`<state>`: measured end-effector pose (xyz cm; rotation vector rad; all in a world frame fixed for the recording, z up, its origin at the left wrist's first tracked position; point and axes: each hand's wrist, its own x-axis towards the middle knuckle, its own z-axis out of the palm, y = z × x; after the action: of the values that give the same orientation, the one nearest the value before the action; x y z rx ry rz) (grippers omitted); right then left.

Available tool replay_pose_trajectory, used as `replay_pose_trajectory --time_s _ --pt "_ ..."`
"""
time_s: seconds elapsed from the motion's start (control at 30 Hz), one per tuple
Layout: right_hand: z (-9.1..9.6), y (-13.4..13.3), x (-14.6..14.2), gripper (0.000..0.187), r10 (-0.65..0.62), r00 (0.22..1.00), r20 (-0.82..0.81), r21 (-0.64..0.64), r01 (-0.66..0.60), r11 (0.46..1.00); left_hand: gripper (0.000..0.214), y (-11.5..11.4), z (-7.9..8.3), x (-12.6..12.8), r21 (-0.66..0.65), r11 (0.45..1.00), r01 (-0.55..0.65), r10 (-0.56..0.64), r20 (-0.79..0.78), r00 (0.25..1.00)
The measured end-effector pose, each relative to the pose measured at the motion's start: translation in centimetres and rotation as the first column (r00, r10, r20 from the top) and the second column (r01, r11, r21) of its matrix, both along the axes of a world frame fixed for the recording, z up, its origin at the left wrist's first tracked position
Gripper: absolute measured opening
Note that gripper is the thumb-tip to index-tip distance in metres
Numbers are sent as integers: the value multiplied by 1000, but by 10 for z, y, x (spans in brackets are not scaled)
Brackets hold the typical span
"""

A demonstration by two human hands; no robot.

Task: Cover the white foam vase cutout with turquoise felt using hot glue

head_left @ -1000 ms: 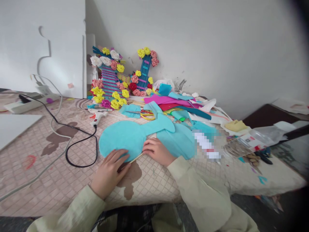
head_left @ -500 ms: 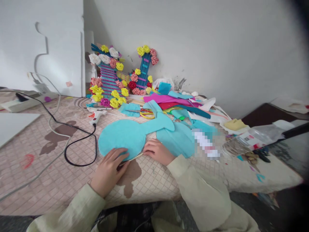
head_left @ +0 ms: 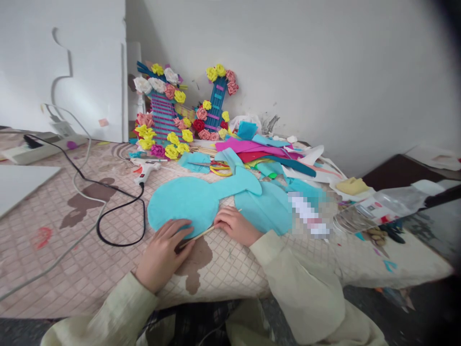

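A thin wooden stick [head_left: 205, 233] slants along the front edge of a flat turquoise paper shape [head_left: 183, 199] with a round body and a narrow neck. My left hand [head_left: 169, 250] rests its fingers over the lower part of that shape, thumb and fingers closing around the stick's near end. Farther along, my right hand [head_left: 236, 225] pinches the stick, and its tip pokes out past the knuckles. Beneath my right hand and the neck lies a second turquoise piece [head_left: 268, 206].
A glue gun [head_left: 146, 170] with a looped black cord lies left of the shape. Behind are scissors [head_left: 220, 168], coloured paper scraps [head_left: 252, 145] and two flower-trimmed panels [head_left: 165, 117]. A plastic bottle [head_left: 382, 206] lies at right; a power strip [head_left: 43, 148] sits far left.
More of the stick now shows between my hands, and its far tip has come into view beyond my right hand. Both hands stay almost in place; the view has shifted slightly.
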<state>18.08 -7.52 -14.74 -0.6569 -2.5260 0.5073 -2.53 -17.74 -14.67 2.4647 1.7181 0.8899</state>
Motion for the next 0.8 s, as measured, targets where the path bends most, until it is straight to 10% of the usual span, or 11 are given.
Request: replay_pose_trajectory --time_s 0.8 --pt "7 -3 -3 11 -129 990 -54 -10 129 992 18 3 2 -1 -130 991 -28 40 97 994"
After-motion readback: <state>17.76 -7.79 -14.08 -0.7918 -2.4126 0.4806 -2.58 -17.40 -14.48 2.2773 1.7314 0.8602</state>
